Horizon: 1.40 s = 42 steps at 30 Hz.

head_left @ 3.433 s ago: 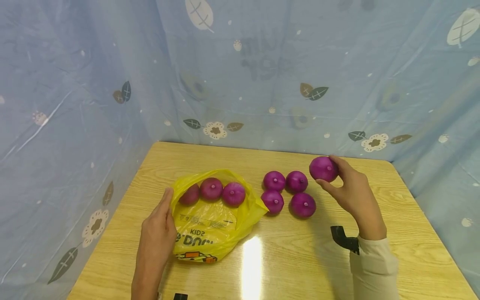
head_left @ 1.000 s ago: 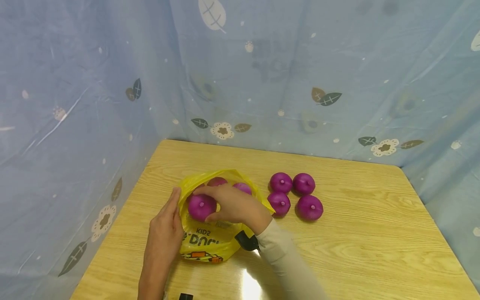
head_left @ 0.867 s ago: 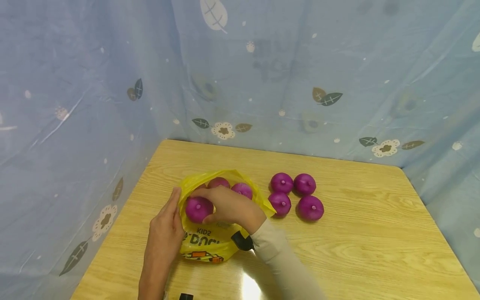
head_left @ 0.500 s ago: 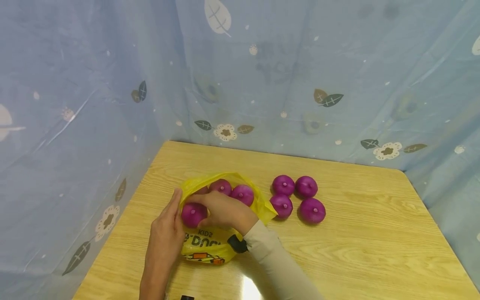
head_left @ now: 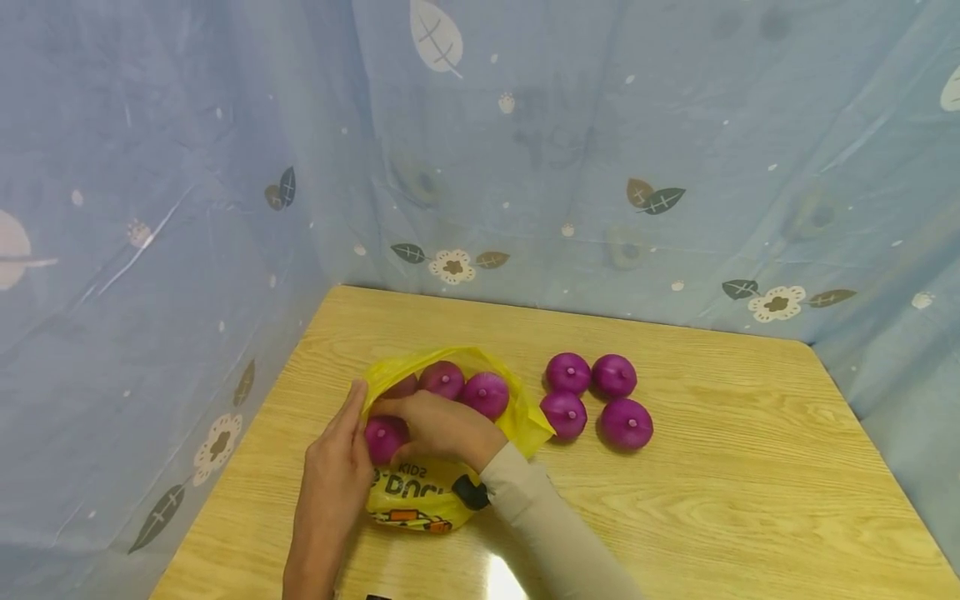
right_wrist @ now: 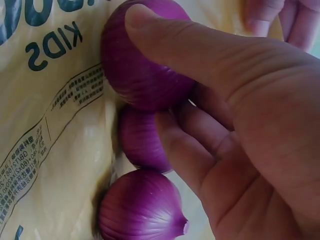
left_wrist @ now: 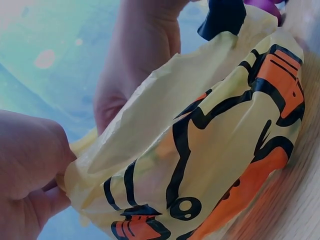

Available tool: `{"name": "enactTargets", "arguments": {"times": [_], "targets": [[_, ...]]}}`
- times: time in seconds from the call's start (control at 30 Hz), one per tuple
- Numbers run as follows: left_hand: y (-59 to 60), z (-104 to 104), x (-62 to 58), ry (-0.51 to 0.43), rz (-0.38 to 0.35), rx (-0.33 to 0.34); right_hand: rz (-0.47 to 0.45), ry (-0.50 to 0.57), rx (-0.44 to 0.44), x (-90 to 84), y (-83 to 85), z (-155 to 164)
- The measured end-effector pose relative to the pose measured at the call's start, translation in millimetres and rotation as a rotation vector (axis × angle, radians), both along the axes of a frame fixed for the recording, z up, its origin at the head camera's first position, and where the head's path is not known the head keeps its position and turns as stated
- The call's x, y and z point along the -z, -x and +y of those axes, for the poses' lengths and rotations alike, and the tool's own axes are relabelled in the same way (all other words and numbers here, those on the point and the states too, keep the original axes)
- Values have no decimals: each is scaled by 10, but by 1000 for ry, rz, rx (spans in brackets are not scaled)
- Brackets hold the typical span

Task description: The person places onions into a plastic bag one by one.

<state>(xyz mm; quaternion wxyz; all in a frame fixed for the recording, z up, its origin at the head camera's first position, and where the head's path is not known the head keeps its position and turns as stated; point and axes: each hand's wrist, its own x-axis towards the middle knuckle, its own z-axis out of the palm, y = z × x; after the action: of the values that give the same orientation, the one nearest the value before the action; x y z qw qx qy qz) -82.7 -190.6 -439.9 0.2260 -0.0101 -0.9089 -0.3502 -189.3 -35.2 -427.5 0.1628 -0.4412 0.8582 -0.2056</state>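
While the person's bare right hand [head_left: 438, 429] is inside the crumpled yellow plastic bag with dark printed letters [head_left: 528, 425], its thumb and fingers are clamped on a round purple onion with a pale stem tip [head_left: 385, 440], which sits at nine o'clock in the bag's mouth, taking the bag as the clock's centre in the head view. The thumb presses on one side and the fingers curve at the other, probably because so smooth a thing would roll out of a looser hold; whether it already rests on the plastic, I cannot tell. At about eight o'clock, the left hand [head_left: 336, 475] pinches the bag's edge, I think for keeping the mouth wide, since such thin film easily falls together. Three more purple onions [head_left: 442, 380] lie along the far inner side, from eleven to one o'clock, where the wall seems to stop them; the one at eleven is partly hidden. Outside, at half past two, four loose purple onions [head_left: 567, 373] are grouped on the light wood-grain table [head_left: 735, 450], conveniently on the right hand's side. Beyond, at twelve, hangs a blue curtain with leaf and flower prints [head_left: 525, 125].
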Motion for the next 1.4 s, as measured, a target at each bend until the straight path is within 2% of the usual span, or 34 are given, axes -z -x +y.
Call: {"name": "enactTargets", "arguments": {"times": [0.43, 0.87, 1.4], "targets": [[11, 23, 15, 4, 24, 8, 72, 18, -36, 109, 42, -81], [21, 29, 14, 1, 26, 12, 118, 49, -21, 201, 46, -142], [5, -9, 25, 14, 61, -5, 190, 71, -44, 208, 30, -99]]}}
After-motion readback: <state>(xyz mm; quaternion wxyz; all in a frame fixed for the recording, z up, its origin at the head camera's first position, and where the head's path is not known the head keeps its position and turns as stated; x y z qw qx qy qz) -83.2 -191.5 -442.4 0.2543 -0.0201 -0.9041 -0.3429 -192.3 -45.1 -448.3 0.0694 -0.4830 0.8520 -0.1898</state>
